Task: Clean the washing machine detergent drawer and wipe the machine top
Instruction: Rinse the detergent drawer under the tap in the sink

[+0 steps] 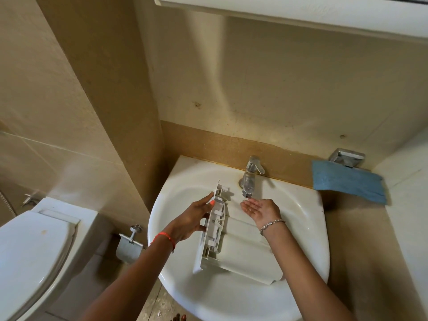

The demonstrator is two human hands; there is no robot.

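The drawer (243, 249) is clasped by the left grip (194, 218), the right grip (258, 208) spread empty under the tap (249, 179); once wetted, the drawer could be dropped.

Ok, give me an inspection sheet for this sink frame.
Surface: white sink, with the drawer across its basin.
Job's things: detergent drawer, front panel to the left; blue cloth on the counter at right.
Clutter: nothing seen.
Hands: left hand grips the drawer's front panel; right hand flat, palm up under the tap.
Cables: nothing seen.
Surroundings: toilet at left, paper holder beside the sink, cabinet above.
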